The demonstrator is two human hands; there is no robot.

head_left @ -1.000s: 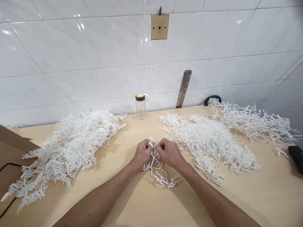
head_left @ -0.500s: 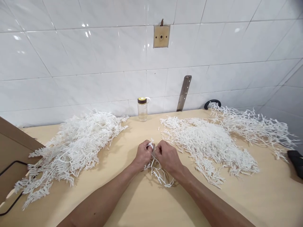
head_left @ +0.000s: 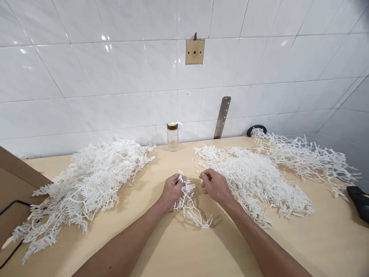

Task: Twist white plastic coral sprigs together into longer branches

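My left hand (head_left: 172,189) grips a small bunch of white branched plastic sprigs (head_left: 191,207) at its top end; the bunch trails down onto the tan table (head_left: 184,250). A short way to the right, my right hand (head_left: 215,186) is apart from the bunch, its fingers curled, pinching what looks like a tiny white piece. A big heap of the same white sprigs (head_left: 86,184) lies to the left. Another heap (head_left: 253,177) lies just right of my right hand.
A small clear jar with a yellow lid (head_left: 172,136) stands at the tiled wall. A metal bar (head_left: 221,117) leans on the wall beside a black ring (head_left: 256,129). Brown cardboard (head_left: 14,184) sits at the left edge, a dark object (head_left: 359,197) at the right edge.
My hands were together on the bunch; now my right hand has pulled away to the right while the left keeps hold. The camera tilted slightly up.
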